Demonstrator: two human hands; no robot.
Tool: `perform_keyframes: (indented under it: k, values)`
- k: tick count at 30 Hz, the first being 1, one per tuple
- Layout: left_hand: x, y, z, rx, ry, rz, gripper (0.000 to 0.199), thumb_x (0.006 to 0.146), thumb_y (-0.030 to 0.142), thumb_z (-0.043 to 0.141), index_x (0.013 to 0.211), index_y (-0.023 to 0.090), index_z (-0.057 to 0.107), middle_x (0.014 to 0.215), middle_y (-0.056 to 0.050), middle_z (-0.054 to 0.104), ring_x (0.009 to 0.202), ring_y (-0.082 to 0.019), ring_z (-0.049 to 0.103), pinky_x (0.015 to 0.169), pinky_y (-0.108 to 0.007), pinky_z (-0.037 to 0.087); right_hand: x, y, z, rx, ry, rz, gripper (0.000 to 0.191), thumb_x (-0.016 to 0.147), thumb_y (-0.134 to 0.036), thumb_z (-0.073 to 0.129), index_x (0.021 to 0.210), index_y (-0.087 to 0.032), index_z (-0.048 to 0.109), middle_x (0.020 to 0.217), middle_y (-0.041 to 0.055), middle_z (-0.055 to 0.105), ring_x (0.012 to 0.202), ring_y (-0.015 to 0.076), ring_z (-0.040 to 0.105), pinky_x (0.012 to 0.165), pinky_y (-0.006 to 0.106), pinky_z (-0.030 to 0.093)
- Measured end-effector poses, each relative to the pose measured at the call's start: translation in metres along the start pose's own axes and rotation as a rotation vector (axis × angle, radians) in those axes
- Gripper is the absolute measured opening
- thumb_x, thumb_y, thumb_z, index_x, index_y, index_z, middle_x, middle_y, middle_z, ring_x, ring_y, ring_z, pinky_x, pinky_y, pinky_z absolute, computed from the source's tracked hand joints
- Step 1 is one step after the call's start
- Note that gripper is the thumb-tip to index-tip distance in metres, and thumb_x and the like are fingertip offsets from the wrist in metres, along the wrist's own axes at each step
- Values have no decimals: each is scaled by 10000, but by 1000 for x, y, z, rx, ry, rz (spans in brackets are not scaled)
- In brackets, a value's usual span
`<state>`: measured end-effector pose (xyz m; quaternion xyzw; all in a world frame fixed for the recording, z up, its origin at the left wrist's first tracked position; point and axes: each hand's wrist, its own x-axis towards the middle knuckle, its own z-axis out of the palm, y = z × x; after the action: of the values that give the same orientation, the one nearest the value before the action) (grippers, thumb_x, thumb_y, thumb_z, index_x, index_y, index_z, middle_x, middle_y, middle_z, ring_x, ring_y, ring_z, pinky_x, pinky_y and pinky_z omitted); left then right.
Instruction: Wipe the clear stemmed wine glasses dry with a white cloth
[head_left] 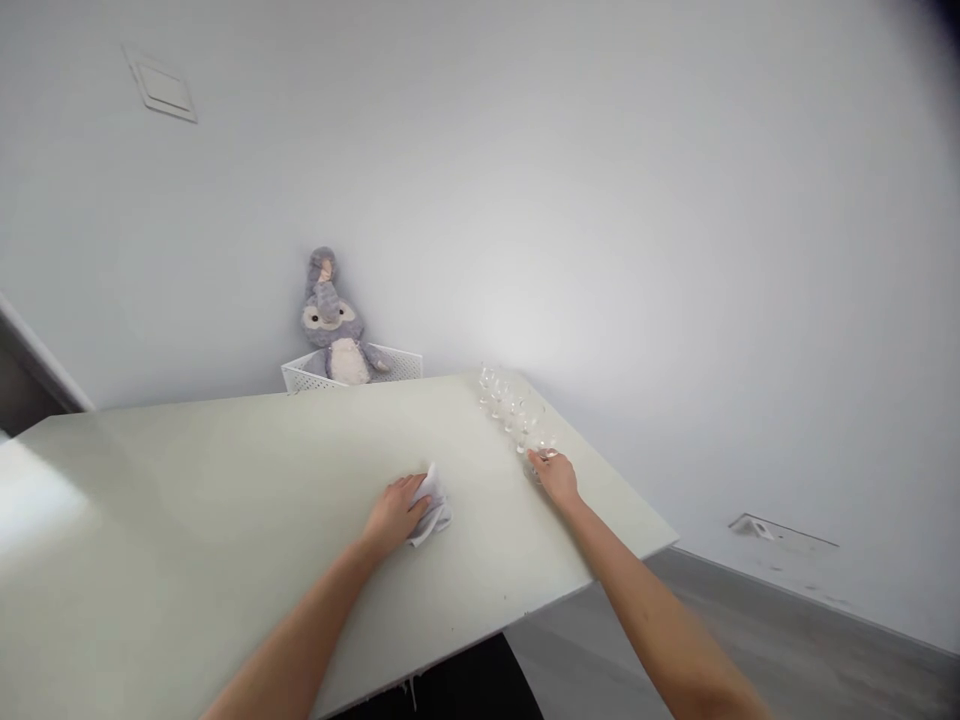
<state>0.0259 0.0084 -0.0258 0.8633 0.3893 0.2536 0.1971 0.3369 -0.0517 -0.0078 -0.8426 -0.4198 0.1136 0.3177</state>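
Note:
My left hand (395, 513) rests on the pale tabletop (247, 500) with its fingers closed on a crumpled white cloth (435, 512). Farther right, my right hand (556, 478) has its fingers wrapped round a small clear glass (546, 442), which is partly hidden by the hand. This glass is at the near end of a row. Several other clear stemmed glasses (508, 408) stand upright beyond it, running back toward the wall near the table's right edge.
A grey plush toy (330, 310) sits in a white perforated basket (405, 365) at the table's far edge. Behind them rises a white wall (600, 200). The table's right edge drops to a grey floor (720, 600). Something black (472, 690) is under the near edge.

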Motion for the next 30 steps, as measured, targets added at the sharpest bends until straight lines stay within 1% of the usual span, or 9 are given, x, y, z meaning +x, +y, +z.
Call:
perform_keyframes:
  k: [3,6,10,14,17,20,24,26,30]
  values:
    - [0,3,-2,-46,-10,-13,347,786,380,429,1082,233,537,1036,-62,604,961,-238,531,849,-397,392,0,2,-3,-5,-14,-44,333,744,-450,452,657,-162,595,659,61,624,604,164,563,548,244,357]
    - [1,5,-4,-96,2,-73,369,786,398,426,1098,228,524,1034,-78,602,948,-249,542,839,-420,399,-10,13,-7,50,-3,-107,232,698,-312,512,832,-143,598,833,72,622,645,144,566,609,241,394]
    - [1,16,-8,-313,34,-189,388,804,414,395,1153,260,467,975,-50,608,887,-212,566,810,-413,430,-58,14,-15,97,143,-224,328,703,-251,469,1002,-138,540,931,84,574,637,136,540,669,295,429]
    - [-1,41,-8,-614,1,-178,398,823,418,374,1195,278,400,983,-13,582,882,-149,557,802,-343,451,-128,-25,-15,313,-70,-517,395,734,-283,505,1122,-209,489,1047,89,541,794,165,548,620,278,464]
    - [-4,59,-7,-789,-97,-166,450,820,449,380,1223,250,365,937,-20,582,831,-149,567,749,-320,468,-156,-60,-7,476,-184,-500,588,685,-314,589,1234,-231,396,1120,95,510,868,184,541,586,260,482]
    - [-10,70,-13,-688,-109,-164,498,807,472,398,1239,226,370,947,-46,586,849,-182,573,750,-335,463,-159,-78,5,611,-266,-329,432,691,-320,564,1103,-203,505,938,65,585,669,152,557,525,253,475]
    - [-34,85,-30,-261,148,-119,486,804,444,423,1240,231,396,1215,-92,469,1111,-250,445,911,-413,359,-151,-83,11,788,-361,-159,225,701,-270,493,895,-186,571,696,5,578,550,136,522,483,249,461]
    - [-50,93,-36,-125,174,-47,483,776,451,471,1217,260,422,1266,-70,436,1146,-248,406,935,-410,334,-151,-83,9,825,-369,-141,214,695,-251,480,879,-188,571,691,-2,572,580,142,523,492,248,463]
    - [-71,99,-37,-10,71,-9,362,752,326,524,1109,266,522,990,-36,615,900,-223,532,804,-383,400,-158,-81,4,677,-352,-276,311,696,-209,484,1000,-195,550,802,10,586,639,144,535,570,263,475]
